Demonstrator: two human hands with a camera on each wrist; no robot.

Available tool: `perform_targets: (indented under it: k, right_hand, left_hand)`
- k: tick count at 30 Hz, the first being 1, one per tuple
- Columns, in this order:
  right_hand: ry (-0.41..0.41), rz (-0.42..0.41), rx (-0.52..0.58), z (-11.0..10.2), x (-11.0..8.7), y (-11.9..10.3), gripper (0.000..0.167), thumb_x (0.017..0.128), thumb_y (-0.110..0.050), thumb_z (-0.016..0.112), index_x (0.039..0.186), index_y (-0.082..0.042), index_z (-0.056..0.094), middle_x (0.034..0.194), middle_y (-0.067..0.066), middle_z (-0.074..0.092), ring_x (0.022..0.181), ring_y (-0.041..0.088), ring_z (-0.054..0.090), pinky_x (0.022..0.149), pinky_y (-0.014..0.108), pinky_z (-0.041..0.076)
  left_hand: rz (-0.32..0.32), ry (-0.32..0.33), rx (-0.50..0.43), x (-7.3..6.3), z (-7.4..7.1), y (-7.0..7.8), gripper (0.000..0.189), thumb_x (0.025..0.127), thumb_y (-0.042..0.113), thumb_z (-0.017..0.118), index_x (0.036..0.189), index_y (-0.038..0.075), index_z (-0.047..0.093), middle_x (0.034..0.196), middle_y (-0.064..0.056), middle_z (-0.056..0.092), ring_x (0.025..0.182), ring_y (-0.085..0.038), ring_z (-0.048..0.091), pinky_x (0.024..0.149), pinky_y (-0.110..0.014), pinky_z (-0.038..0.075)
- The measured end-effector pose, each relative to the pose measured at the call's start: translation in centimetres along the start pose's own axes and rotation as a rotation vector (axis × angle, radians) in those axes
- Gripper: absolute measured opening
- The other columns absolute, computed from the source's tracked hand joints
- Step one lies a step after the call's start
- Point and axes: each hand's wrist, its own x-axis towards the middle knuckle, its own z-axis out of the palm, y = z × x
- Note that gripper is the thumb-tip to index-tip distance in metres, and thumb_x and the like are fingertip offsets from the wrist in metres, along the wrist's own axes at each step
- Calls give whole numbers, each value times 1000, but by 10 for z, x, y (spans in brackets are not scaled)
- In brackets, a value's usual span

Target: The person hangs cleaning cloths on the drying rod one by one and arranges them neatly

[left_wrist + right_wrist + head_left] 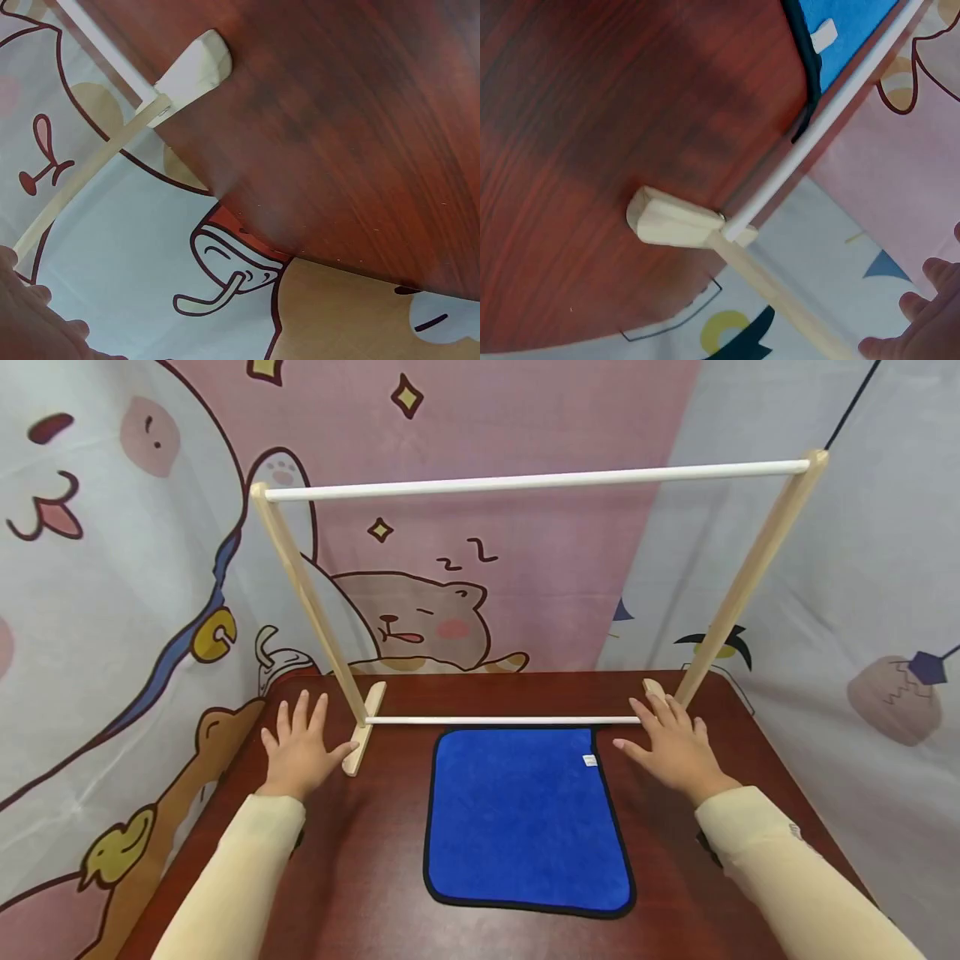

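2 flat, spread hands: left hand (300,750), right hand (672,745) partly hiding rack foot (655,687).

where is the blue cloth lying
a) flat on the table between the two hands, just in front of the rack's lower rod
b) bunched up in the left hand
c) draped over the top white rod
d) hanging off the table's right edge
a: in the head view the blue cloth lies spread flat on the table, between the left hand and the right hand, just in front of the lower rod of the wooden rack.
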Motion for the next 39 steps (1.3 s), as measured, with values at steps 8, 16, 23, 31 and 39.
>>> perform_targets:
  k: [8,16,23,31,39]
  right_hand:
    - [17,-35,31,17,4,-6,81,92,-54,56,150,-4,30,155,24,22,141,46,13,103,74,13]
    - [19,-72,91,39,4,-7,77,90,-44,64,148,-4,35,153,24,26,139,48,20,106,68,19]
    - [33,-63,136,52,4,-14,74,88,-39,68,146,-2,39,151,24,30,137,46,25,104,67,25]
    - [39,-70,141,70,6,-21,70,88,-37,69,143,-1,43,147,24,37,136,46,29,104,67,26]
    - [22,-70,156,86,5,-29,68,87,-35,70,141,-2,46,145,25,40,134,46,33,104,65,29]
  left_hand:
    - [-22,39,-66,14,-6,13,94,89,44,65,155,8,9,160,-21,2,144,-46,-5,104,-75,3]
    - [-50,102,-142,29,-9,23,93,90,41,66,155,9,8,159,-23,5,143,-47,3,105,-73,10]
    - [-87,117,-233,42,-16,32,92,92,42,63,155,7,7,158,-23,7,144,-45,6,109,-68,12]
    - [-112,157,-332,58,-27,32,89,93,45,61,155,7,10,158,-23,12,143,-45,11,108,-67,18]
    - [-94,207,-485,67,-44,37,86,93,37,63,154,3,12,157,-23,16,144,-42,12,115,-55,17]
